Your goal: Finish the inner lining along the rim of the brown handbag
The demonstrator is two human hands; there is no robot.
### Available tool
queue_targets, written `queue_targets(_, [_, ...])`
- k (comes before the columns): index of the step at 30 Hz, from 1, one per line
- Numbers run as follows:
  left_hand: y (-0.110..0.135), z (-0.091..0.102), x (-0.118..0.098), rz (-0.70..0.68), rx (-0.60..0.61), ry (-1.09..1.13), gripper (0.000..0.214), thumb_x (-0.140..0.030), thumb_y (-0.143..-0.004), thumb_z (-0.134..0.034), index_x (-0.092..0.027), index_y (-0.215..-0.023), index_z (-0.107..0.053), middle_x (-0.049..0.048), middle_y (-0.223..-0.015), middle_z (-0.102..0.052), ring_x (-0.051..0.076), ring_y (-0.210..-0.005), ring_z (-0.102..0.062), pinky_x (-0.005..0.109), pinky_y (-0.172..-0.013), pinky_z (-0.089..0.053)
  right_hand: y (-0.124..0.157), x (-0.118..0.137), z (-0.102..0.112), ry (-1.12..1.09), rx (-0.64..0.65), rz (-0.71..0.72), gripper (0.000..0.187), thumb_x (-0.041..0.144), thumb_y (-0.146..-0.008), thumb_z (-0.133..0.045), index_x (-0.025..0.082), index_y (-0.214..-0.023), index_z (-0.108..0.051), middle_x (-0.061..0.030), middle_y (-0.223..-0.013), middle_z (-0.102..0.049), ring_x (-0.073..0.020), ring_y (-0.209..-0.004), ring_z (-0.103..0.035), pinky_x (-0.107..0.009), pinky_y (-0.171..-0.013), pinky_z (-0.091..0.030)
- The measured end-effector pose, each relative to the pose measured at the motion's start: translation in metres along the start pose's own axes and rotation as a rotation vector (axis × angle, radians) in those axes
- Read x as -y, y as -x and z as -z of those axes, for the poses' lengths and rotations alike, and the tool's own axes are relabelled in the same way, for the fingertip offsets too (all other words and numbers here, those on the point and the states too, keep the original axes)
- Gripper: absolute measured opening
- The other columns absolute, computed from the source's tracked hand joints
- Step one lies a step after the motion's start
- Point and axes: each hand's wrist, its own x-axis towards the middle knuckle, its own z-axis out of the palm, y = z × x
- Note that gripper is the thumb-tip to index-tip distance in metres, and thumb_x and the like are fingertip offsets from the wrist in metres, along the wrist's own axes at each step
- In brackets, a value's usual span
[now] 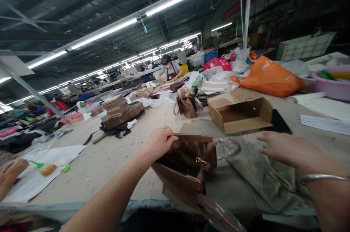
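Tabletop (109, 151): long, pale and scuffed, running away from me; cluttered further along.
Grey-green cloth (262, 177): crumpled flat at the near right edge, just beside the bag.
Orange bag (269, 77): far right, lying slumped, well apart from my hands.
Cardboard box (240, 111): open, flaps up, straight beyond the cloth.
Brown handbag (188, 162): at the near edge of the tabletop, between my arms, tipped with its mouth open toward me; gold clasp showing.
Bag handle (226, 148): wrapped in clear film, lying out toward the cloth.
Card stack (121, 109): brown pieces piled mid-left, leaning.
Second handbag (186, 102): same brown, upright, past the first.
Left grip (161, 142): closed over the handbag's top rim at the left corner, fingers curled inward.
Right grip (284, 150): fingers spread, palm down on the cloth, holding nothing.
Another person's hand (11, 171): far left edge, on white paper.
Glue bottle (45, 168): lying on that paper, green nozzle.
Bracelet (322, 177): silver, on my right wrist.
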Motion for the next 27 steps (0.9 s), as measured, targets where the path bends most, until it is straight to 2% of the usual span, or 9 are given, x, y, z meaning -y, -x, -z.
queue_targets(2, [0.001,0.0,-0.001,-0.011,-0.002,0.01,0.024,-0.027,-0.084,-0.054,-0.015,-0.064,-0.058,0.0014,-0.073,-0.059,0.013,-0.07,-0.053,0.023,-0.066,-0.037,-0.004,0.039,0.008,0.082,0.013,0.103,0.029,0.041,-0.073,-0.059,0.022,-0.092,-0.07,-0.0148,-0.103,-0.066,-0.0313,-0.093,-0.061,-0.044,-0.081,-0.047])
queue_targets(5, [0.001,0.001,-0.001,-0.017,-0.007,0.016,0.024,-0.028,-0.084,-0.054,-0.016,-0.063,-0.057,0.0011,-0.073,-0.058,0.012,-0.07,-0.053,0.023,-0.065,-0.037,-0.01,0.106,0.019,-0.01,-0.115,0.217,0.038,0.041,-0.085,-0.047,0.019,-0.113,-0.061,-0.0103,-0.113,-0.062,-0.0263,-0.104,-0.057,-0.043,-0.09,-0.045])
queue_targets(8, [0.001,0.001,-0.002,-0.007,-0.006,0.011,0.025,-0.027,-0.084,-0.054,-0.016,-0.062,-0.057,0.0006,-0.071,-0.058,0.012,-0.068,-0.052,0.023,-0.063,-0.037,-0.009,0.161,0.012,-0.154,-0.053,0.334,0.038,0.038,-0.087,-0.05,0.019,-0.119,-0.057,-0.0093,-0.115,-0.061,-0.023,-0.105,-0.056,-0.038,-0.091,-0.046])
queue_targets(10, [0.001,0.001,-0.002,-0.006,-0.012,0.008,0.025,-0.028,-0.084,-0.053,-0.016,-0.062,-0.057,0.0004,-0.07,-0.057,0.012,-0.067,-0.052,0.023,-0.062,-0.036,-0.007,0.183,0.0,-0.163,-0.003,0.375,0.04,0.036,-0.085,-0.054,0.019,-0.121,-0.055,-0.0102,-0.116,-0.061,-0.0232,-0.106,-0.055,-0.039,-0.091,-0.046])
queue_targets(13, [0.002,0.0,-0.001,-0.002,-0.022,0.009,0.024,-0.029,-0.084,-0.053,-0.016,-0.064,-0.058,0.0002,-0.07,-0.057,0.012,-0.067,-0.052,0.024,-0.062,-0.036,-0.007,0.195,-0.018,-0.077,0.041,0.315,0.044,0.035,-0.083,-0.059,0.017,-0.122,-0.053,-0.0115,-0.112,-0.062,-0.0239,-0.103,-0.056,-0.038,-0.087,-0.047])
queue_targets(16, [0.002,-0.001,-0.001,0.021,-0.018,0.0,0.024,-0.029,-0.084,-0.053,-0.016,-0.064,-0.058,0.0005,-0.071,-0.058,0.012,-0.067,-0.052,0.024,-0.062,-0.036,-0.013,0.19,-0.024,-0.01,0.114,0.249,0.032,0.038,-0.085,-0.055,0.018,-0.11,-0.06,-0.0086,-0.098,-0.066,-0.0211,-0.09,-0.06,-0.032,-0.077,-0.047])
queue_targets(18, [0.002,-0.002,0.0,0.038,-0.017,-0.009,0.023,-0.029,-0.084,-0.054,-0.016,-0.065,-0.059,0.0009,-0.072,-0.058,0.013,-0.068,-0.052,0.024,-0.062,-0.036,-0.017,0.186,-0.022,-0.002,0.168,0.265,0.024,0.039,-0.087,-0.051,0.02,-0.092,-0.066,-0.0047,-0.086,-0.067,-0.018,-0.079,-0.061,-0.028,-0.07,-0.045])
queue_targets(21, [0.001,-0.003,0.0,0.057,-0.019,-0.01,0.022,-0.029,-0.083,-0.054,-0.016,-0.066,-0.06,0.0012,-0.072,-0.059,0.013,-0.068,-0.053,0.025,-0.063,-0.036,-0.019,0.186,-0.017,0.017,0.189,0.319,0.029,0.037,-0.089,-0.049,0.021,-0.071,-0.065,-0.0016,-0.073,-0.065,-0.0151,-0.072,-0.059,-0.025,-0.064,-0.04])
queue_targets(27, [0.002,-0.003,-0.002,0.05,-0.009,0.028,0.021,-0.029,-0.082,-0.058,-0.016,-0.064,-0.059,0.0014,-0.072,-0.06,0.014,-0.07,-0.054,0.024,-0.064,-0.039,-0.011,0.193,-0.008,0.097,0.19,0.37,0.029,0.034,-0.088,-0.049,0.022,-0.066,-0.063,-0.0013,-0.07,-0.064,-0.0162,-0.069,-0.058,-0.027,-0.058,-0.036])
